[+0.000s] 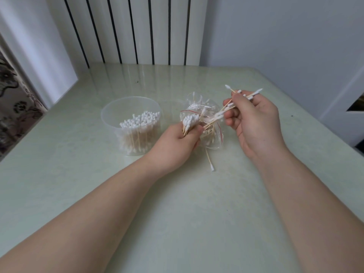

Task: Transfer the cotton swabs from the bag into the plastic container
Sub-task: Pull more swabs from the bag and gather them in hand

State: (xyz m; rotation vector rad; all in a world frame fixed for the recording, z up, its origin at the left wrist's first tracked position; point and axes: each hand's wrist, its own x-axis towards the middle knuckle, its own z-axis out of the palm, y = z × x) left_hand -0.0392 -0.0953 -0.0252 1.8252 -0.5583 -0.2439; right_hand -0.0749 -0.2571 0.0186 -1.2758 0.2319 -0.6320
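Note:
A round clear plastic container (110,115) stands on the table left of centre, with several cotton swabs upright inside it. Right of it lies a crumpled clear bag (213,134) with a red strip, still holding swabs. My left hand (175,146) grips a bunch of swabs (190,121), white tips up, against the bag's left side. My right hand (254,123) is raised to the right of the bag and pinches several swabs (244,96) that fan out between thumb and fingers. One loose swab (209,161) lies on the table below the bag.
The pale green glossy table (177,203) runs to a white radiator (137,30) and wall at the back. A patterned curtain (13,107) hangs past the table's left edge. The table's right edge runs diagonally by a white wall.

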